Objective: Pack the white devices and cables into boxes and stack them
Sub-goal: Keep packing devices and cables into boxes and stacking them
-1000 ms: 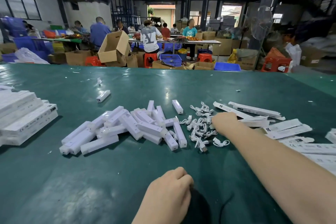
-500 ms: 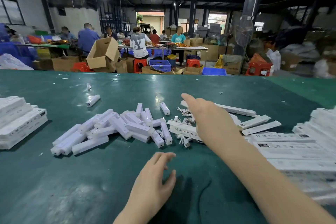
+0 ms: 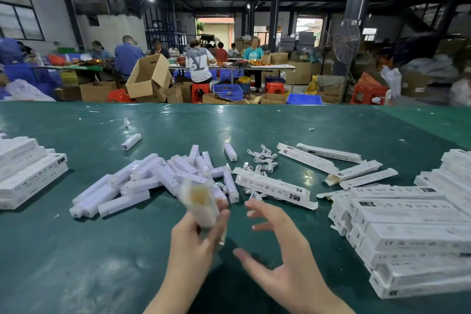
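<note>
My left hand grips a long white box, tilted up and blurred, with its open end facing me. To its right, my right hand hovers with fingers spread and holds nothing. Several white devices lie in a pile on the green table beyond my left hand. A cluster of white cables lies right of that pile. One flat white box rests partly over the cables.
Stacked white boxes fill the right side. Another stack of boxes sits at the left edge. Several loose boxes lie at centre right, and a lone device farther back. People work at tables behind.
My right hand has pulled back from the box pile toward me. My left hand, which lay on the table holding nothing, is now raised and grips a white box.
</note>
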